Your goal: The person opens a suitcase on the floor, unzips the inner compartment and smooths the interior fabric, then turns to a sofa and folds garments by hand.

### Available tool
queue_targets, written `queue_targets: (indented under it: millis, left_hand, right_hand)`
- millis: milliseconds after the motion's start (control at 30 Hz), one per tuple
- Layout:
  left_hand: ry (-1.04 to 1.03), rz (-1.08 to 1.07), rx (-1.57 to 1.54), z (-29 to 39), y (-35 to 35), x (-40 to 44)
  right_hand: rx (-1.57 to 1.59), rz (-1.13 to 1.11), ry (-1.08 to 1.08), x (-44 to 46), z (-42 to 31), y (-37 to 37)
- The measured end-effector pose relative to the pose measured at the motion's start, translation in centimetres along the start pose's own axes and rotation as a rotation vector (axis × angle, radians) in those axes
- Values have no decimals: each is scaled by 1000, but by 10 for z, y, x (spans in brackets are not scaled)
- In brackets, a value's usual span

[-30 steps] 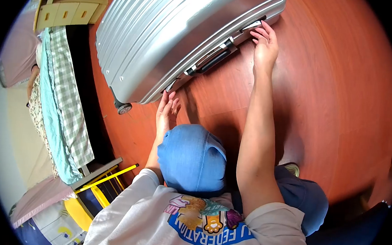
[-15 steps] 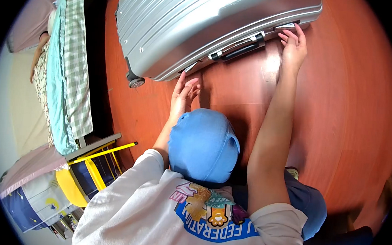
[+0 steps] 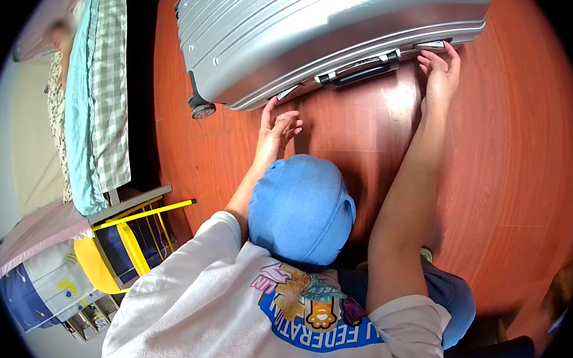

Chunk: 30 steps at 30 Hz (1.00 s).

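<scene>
A silver hard-shell suitcase (image 3: 288, 41) lies on its side on the floor, its latched edge facing me. My left hand (image 3: 277, 131) is open below the left latch (image 3: 288, 92), its index fingertip touching it or right against it, the other fingers loosely curled. At the right latch (image 3: 430, 45) my right hand (image 3: 441, 80) is open too, index finger extended onto it and the other fingers spread. Between the two latches is the black carry handle (image 3: 365, 70), folded flat and untouched. A caster wheel (image 3: 203, 111) shows at the suitcase's lower left corner.
My bent knee in blue denim (image 3: 301, 209) rises between my arms. Left of the reddish wood floor (image 3: 497, 159) is a bed with a green checked cloth (image 3: 111, 89), where a person's arm (image 3: 64, 67) shows. A yellow chair (image 3: 101, 263) stands at lower left.
The suitcase and both hands appear slightly further right in view, while the bed and chair sit slightly further left. Both index fingers stay at the latches.
</scene>
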<state>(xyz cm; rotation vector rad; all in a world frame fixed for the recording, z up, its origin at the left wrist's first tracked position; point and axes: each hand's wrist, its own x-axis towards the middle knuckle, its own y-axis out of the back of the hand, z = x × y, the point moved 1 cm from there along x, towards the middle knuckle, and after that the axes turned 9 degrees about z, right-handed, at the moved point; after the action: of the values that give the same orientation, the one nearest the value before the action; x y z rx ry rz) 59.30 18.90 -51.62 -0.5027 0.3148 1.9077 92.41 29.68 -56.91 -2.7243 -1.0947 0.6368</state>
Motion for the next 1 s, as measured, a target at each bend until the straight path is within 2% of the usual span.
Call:
queue_targets:
  millis: [133, 233, 400, 633, 733, 800, 1000]
  left_hand:
    - [13, -33, 30, 3, 4, 3]
    - [22, -14, 37, 1, -2, 0]
    - [21, -32, 79, -1, 4, 5]
    - [29, -36, 55, -2, -3, 0]
    - [21, -55, 28, -5, -1, 0]
    - [-84, -117, 197, -13, 8, 8]
    - [-64, -142, 168, -19, 6, 7]
  right_hand:
    - [-81, -10, 50, 7, -5, 2]
    - [-23, -36, -23, 1, -3, 0]
    - [-123, -66, 28, 9, -3, 3]
    - [-121, -54, -10, 3, -2, -1]
    - [-132, -74, -10, 4, 0, 1]
    - [-135, -81, -5, 4, 1, 0]
    - [-84, -38, -17, 0, 3, -8]
